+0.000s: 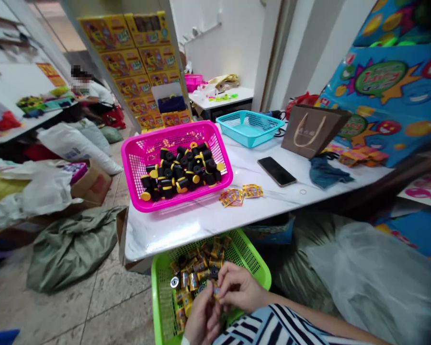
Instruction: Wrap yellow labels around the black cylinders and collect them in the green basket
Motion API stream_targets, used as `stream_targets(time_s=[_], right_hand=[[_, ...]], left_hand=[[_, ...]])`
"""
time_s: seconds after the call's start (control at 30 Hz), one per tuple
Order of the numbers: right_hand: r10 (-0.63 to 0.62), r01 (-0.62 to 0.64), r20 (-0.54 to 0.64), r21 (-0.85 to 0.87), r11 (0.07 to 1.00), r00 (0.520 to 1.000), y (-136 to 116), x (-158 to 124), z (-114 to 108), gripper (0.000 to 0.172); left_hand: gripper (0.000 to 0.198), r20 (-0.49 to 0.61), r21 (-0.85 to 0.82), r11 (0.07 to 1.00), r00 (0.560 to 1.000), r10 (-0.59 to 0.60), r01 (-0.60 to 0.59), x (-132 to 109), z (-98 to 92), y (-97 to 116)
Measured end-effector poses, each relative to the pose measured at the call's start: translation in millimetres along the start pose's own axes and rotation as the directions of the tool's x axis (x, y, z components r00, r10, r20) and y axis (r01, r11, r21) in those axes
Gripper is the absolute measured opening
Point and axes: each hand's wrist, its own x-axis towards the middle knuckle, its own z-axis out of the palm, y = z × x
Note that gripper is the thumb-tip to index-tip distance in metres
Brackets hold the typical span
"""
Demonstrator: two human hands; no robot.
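My left hand [202, 318] and my right hand [238, 286] meet over a green basket [159, 292] on my lap, both pinching one small yellow-wrapped piece [216, 290] between the fingertips. The basket holds several small yellow-wrapped and silver-ended pieces [196, 270]. On the white table [201, 215] ahead stands a pink basket [132, 163] filled with several black-and-yellow rollers [181, 172]. A few yellow printed wrappers [240, 194] lie loose on the table beside it.
A black phone [276, 171], a teal basket [249, 127], a brown paper bag [311, 129] and a blue cloth [326, 172] lie on the table. Stacked yellow boxes [140, 62] stand behind. Another person [89, 93] sits at far left. Sacks and bags cover the floor.
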Motion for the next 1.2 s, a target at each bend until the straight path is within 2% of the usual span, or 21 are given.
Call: stream_targets(time_s=[0.03,0.1,0.13,0.2,0.27,0.3,0.37,0.4,0.47,0.57,0.67,0.7,0.77,0.83,0.9,1.0,1.2], right_hand=[[-0.014,0.014,-0.005,-0.01,1.0,1.0,-0.7,0.6,-0.6,0.02],[-0.142,0.144,0.027,-0.179,0.973,0.99,-8.8,6.9,-7.1,0.019],[-0.233,0.243,0.068,-0.308,0.92,0.97,-17.0,13.6,-13.7,0.018],[-0.383,0.406,0.167,-0.565,0.718,0.909,-41.3,34.8,-33.8,0.019],[-0.442,0.358,0.14,-0.814,0.458,0.886,-70.2,64.5,-59.3,0.025],[-0.449,0.27,0.109,-0.911,0.312,0.887,-83.4,80.9,-72.3,0.03],[-0.392,0.122,0.094,-0.991,0.048,0.915,-103.1,111.9,-95.0,0.031],[-0.356,0.113,0.12,-0.993,-0.041,0.927,-108.7,124.8,-103.7,0.027],[-0.327,0.142,0.172,-0.983,-0.113,0.929,-112.0,143.1,-114.1,0.024],[-0.382,0.183,0.217,-0.975,-0.123,0.898,-104.8,152.9,-110.6,0.031],[-0.461,0.166,0.202,-0.979,-0.118,0.864,-93.4,151.4,-84.3,0.037],[-0.496,0.164,0.193,-0.981,-0.101,0.847,-89.2,150.5,-72.0,0.037],[-0.566,0.183,0.176,-0.982,-0.045,0.805,-80.0,150.1,-47.0,0.035],[-0.611,0.208,0.157,-0.978,0.012,0.776,-70.3,152.2,-27.9,0.032],[-0.607,0.207,0.135,-0.977,0.049,0.783,-62.0,156.3,-19.3,0.028],[-0.575,0.183,0.09,-0.977,0.106,0.813,-55.6,161.5,-21.4,0.02],[-0.527,0.127,-0.019,-0.962,0.24,0.849,-59.5,159.2,-24.3,0.02]], left_hand=[[0.066,0.005,0.027,0.999,1.0,0.021,-0.021,1.1,-1.3,-0.1],[0.066,-0.013,0.1,0.993,0.998,0.058,-0.057,2.5,-5.7,2.8],[0.065,-0.032,0.156,0.986,0.998,0.058,-0.052,3.0,-8.5,6.6],[0.064,-0.105,0.311,0.948,0.989,0.101,-0.064,3.0,-13.5,18.5],[0.059,-0.192,0.523,0.844,0.948,0.252,-0.118,2.0,-16.5,33.6],[0.057,-0.22,0.631,0.762,0.91,0.351,-0.141,1.2,-17.0,40.9],[0.055,-0.234,0.786,0.598,0.817,0.526,-0.16,-1.4,-16.2,52.6],[0.053,-0.222,0.825,0.539,0.778,0.588,-0.173,-3.1,-15.1,56.9],[0.046,-0.173,0.841,0.482,0.722,0.67,-0.246,-7.3,-11.4,64.7],[0.04,-0.101,0.766,0.492,0.677,0.729,-0.414,-13.5,-0.9,84.7],[0.046,-0.112,0.611,0.59,0.68,0.725,-0.528,-10.1,14.9,121.1],[0.049,-0.119,0.537,0.623,0.68,0.724,-0.569,-4.8,19.7,134.8],[0.052,-0.081,0.437,0.617,0.655,0.752,-0.655,11.8,25.9,159.7],[0.049,-0.073,0.437,0.601,0.64,0.765,-0.669,31.8,26.5,178.0],[0.042,-0.057,0.463,0.61,0.665,0.744,-0.643,48.7,21.9,189.5],[0.037,-0.01,0.493,0.618,0.706,0.708,-0.613,61.3,11.1,198.1],[0.027,0.015,0.493,0.619,0.718,0.696,-0.611,65.7,-0.1,202.0]])
